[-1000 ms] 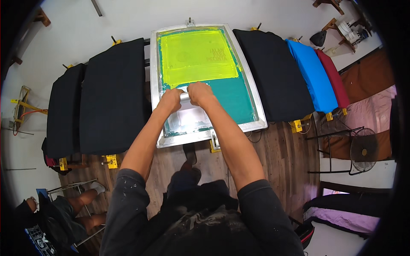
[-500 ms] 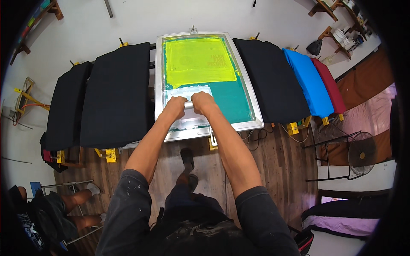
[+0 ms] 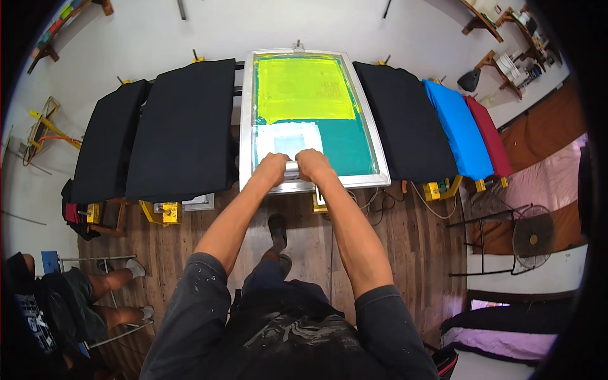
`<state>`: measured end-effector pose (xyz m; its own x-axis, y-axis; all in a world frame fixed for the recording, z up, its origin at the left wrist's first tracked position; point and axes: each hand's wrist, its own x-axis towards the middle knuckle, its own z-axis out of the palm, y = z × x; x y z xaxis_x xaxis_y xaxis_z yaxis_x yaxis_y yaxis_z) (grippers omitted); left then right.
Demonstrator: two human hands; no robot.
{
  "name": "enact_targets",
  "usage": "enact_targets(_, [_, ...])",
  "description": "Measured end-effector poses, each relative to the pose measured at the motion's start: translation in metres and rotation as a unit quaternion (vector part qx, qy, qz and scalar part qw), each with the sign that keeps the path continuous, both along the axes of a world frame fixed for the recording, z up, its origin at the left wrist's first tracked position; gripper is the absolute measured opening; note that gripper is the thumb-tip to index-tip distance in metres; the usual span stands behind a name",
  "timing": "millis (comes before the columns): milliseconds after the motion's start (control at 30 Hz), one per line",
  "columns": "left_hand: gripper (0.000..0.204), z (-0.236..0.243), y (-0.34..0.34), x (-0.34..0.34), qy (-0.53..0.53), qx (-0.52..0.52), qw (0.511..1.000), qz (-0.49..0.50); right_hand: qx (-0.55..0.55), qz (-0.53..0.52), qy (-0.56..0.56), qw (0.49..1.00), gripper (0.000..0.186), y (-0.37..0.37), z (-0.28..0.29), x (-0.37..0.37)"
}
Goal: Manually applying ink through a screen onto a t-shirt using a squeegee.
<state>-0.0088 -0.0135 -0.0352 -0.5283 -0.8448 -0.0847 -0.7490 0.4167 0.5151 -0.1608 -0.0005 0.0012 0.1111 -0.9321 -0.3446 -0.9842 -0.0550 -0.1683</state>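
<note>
Side by side, my left hand (image 3: pixel 272 168) and my right hand (image 3: pixel 314 165) are wrapped round the grey handle of a squeegee (image 3: pixel 292 166) at the near edge of a screen printing frame (image 3: pixel 246 126). Both fists are closed, and most of the squeegee is hidden under them. The metal-framed screen has teal mesh (image 3: pixel 345 144) with a yellow-green panel (image 3: pixel 304 95) over its far part. Just beyond my fists, at the near left of the mesh, lies a white patch of ink (image 3: pixel 278 134) with a paler rectangle inside.
Black cloth-covered boards (image 3: pixel 183 126) stand left of the screen; another black one (image 3: pixel 405 126), a blue one (image 3: pixel 457 130) and a dark red one (image 3: pixel 487 136) stand right. A fan (image 3: pixel 533 237) is on the right. At lower left a person's legs (image 3: pixel 111 278) show beside a metal-framed stand.
Both hands have drawn the squeegee toward me, to the near end of the screen, uncovering more of the white patch. The whole view has shifted slightly.
</note>
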Motion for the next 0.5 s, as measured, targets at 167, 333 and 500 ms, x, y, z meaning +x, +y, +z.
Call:
enact_targets(167, [0.054,-0.018,0.033,0.004,0.065,-0.018,0.998,0.001,-0.069,0.015,-0.008,0.997,0.039,0.035,-0.030,-0.006])
enact_targets(333, [0.071,-0.019,0.056,0.009,0.056,-0.078,0.995,-0.020,-0.067,0.025,-0.034,0.997,0.055,0.056,-0.023,-0.008])
enact_targets(500, [0.073,-0.025,0.060,0.013,0.087,-0.073,0.993,-0.032,-0.082,0.045,-0.071,0.993,0.068,0.064,-0.036,-0.021])
